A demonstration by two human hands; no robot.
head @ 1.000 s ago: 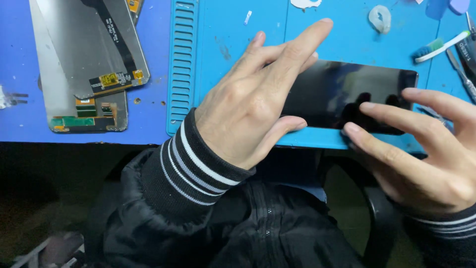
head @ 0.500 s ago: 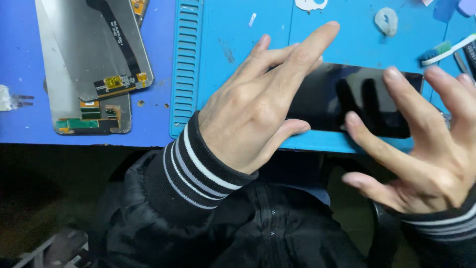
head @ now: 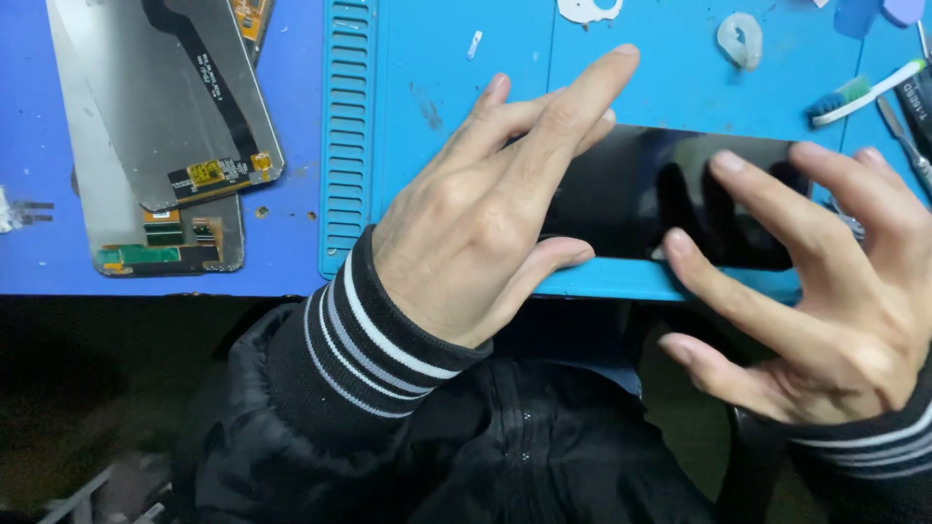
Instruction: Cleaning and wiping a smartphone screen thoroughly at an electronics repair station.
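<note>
A black glossy phone screen [head: 641,199] lies flat on a blue work mat [head: 437,116] near its front edge. My left hand [head: 485,213] rests over the screen's left end, fingers spread, thumb along the near edge. My right hand [head: 825,281] is at the screen's right end with fingers spread; its fingertips touch or hover just over the glass. Neither hand grips anything.
Two bare display panels with flex cables [head: 165,126] lie at the left on the blue table. A toothbrush [head: 864,92], a white scrap [head: 740,39] and metal tools [head: 908,136] lie at the mat's far right. The table's front edge runs just below the screen.
My right hand has lifted and opened, its fingers moving from the screen's near right corner up over the right end. The left hand has stayed on the left end.
</note>
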